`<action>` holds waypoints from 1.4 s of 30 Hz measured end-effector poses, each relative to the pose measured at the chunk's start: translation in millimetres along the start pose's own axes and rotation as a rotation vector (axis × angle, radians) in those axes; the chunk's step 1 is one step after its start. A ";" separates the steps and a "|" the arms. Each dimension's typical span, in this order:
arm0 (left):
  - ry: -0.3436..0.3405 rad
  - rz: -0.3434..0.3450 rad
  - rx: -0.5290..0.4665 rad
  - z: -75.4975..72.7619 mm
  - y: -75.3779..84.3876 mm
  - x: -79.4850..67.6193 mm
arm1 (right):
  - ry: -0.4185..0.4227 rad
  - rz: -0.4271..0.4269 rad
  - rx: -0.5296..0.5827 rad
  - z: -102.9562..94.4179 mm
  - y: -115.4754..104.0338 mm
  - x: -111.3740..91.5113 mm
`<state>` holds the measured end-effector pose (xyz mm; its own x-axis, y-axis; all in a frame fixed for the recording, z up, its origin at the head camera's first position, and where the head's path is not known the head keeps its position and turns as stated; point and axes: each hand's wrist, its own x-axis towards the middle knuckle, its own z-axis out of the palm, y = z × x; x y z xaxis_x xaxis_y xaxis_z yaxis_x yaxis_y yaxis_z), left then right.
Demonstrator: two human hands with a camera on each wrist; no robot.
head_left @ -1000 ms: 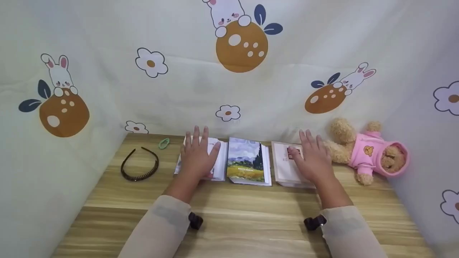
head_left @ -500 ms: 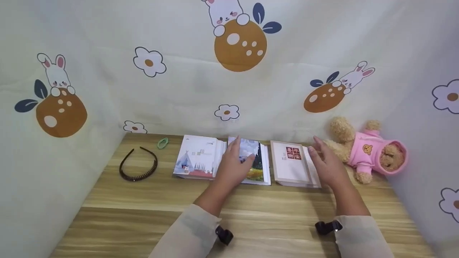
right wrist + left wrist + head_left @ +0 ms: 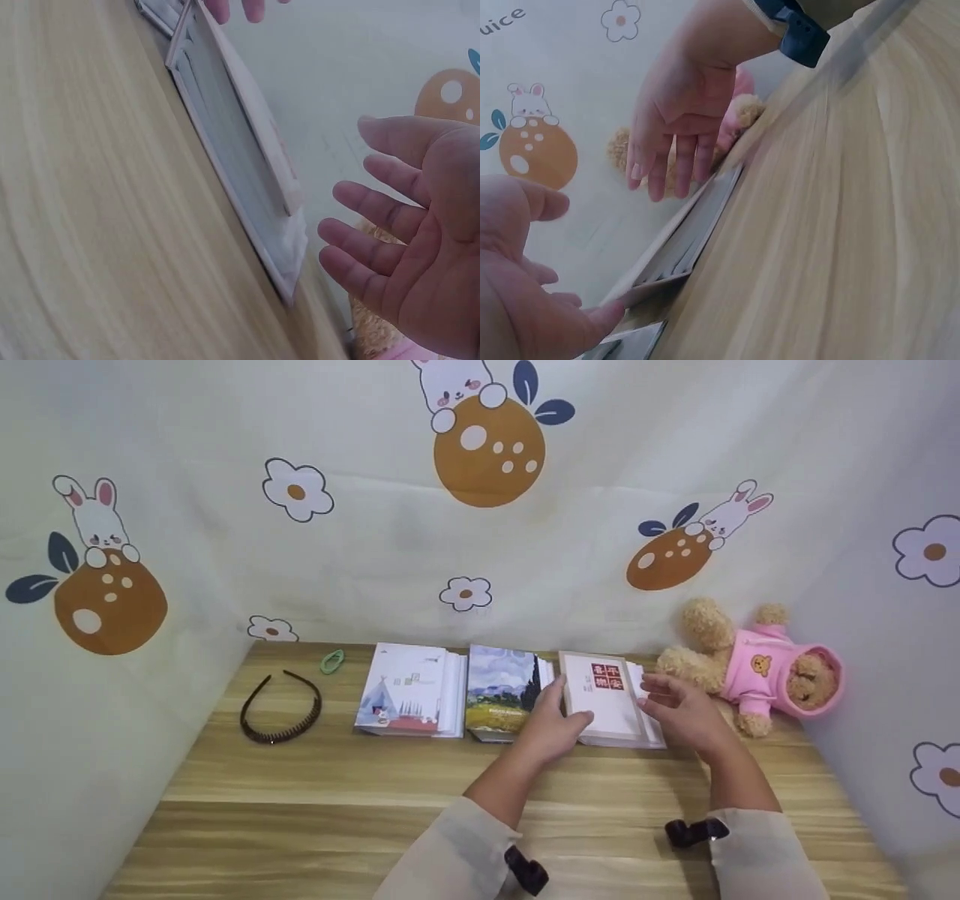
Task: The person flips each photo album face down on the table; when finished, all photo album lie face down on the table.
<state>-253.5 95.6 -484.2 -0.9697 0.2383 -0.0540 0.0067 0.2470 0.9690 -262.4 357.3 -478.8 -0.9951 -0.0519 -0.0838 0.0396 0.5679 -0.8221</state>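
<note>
At the bottom of the frame, two pale sleeves (image 3: 450, 855) are extending over a wood-grained worktop (image 3: 300, 832), a black wrist camera (image 3: 527, 871) showing at each cuff. Right of centre, a white book (image 3: 606, 709) with red squares is lying flat between the hands. The left hand (image 3: 549, 729) is hovering at its left edge, thumb spread from the fingers; whether it is touching cannot be told. The right hand (image 3: 694, 720) is hanging just beside the book's right side, fingers spread and gently curved. A landscape book (image 3: 499, 690) is lying at centre, a tent book (image 3: 405, 694) left of that. A hairband (image 3: 274, 736) and green clip (image 3: 332, 661) are resting farther left; a pink-hooded bear (image 3: 761, 671) is lying at right. Behind, a cream curtain (image 3: 375, 555) is showing rabbits and flowers.
</note>
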 end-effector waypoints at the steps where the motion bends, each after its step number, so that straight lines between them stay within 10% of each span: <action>1: 0.003 -0.001 -0.015 2.7 -1.3 0.9 | -0.009 0.001 0.014 0.0 1.5 0.3; 20: -0.041 0.021 -0.145 12.8 -18.4 0.6 | -0.140 0.058 -0.137 4.9 3.5 -3.3; 28: -0.073 -0.073 -0.460 15.6 -10.1 -2.8 | -0.135 0.040 -0.064 10.8 -11.3 -6.5; 42: -0.080 -0.014 -0.534 15.2 -9.0 -8.1 | -0.110 -0.127 0.120 29.9 -53.2 -20.7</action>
<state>-241.9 105.7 -496.2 -0.9469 0.3146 -0.0662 -0.1518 -0.2560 0.9547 -241.3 303.6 -450.2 -0.9772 -0.2102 -0.0306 -0.0689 0.4497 -0.8905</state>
